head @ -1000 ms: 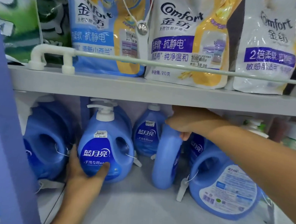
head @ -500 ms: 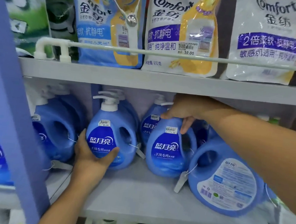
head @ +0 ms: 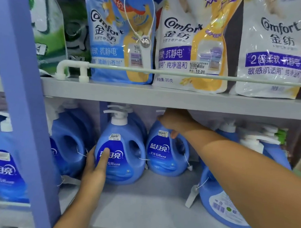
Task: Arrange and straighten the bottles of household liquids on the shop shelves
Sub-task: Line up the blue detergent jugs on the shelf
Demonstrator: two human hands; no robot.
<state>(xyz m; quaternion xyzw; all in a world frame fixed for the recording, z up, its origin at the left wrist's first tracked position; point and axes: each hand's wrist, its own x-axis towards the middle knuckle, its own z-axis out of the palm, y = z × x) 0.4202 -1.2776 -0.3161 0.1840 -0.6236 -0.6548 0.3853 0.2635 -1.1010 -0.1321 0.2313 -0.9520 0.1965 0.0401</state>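
Lower shelf [head: 154, 207], centre of frame. The left hand [head: 96, 165] cups the lower left side of the front pump bottle [head: 121, 153] — thumb across its label, grip closed around the base. The right hand [head: 174, 122] clamps the neck of the second bottle [head: 166, 152], which stands upright, label forward, just right of and slightly behind the first. Judgement: the second bottle needs drawing forward to level the row — the right hand is better placed for that.
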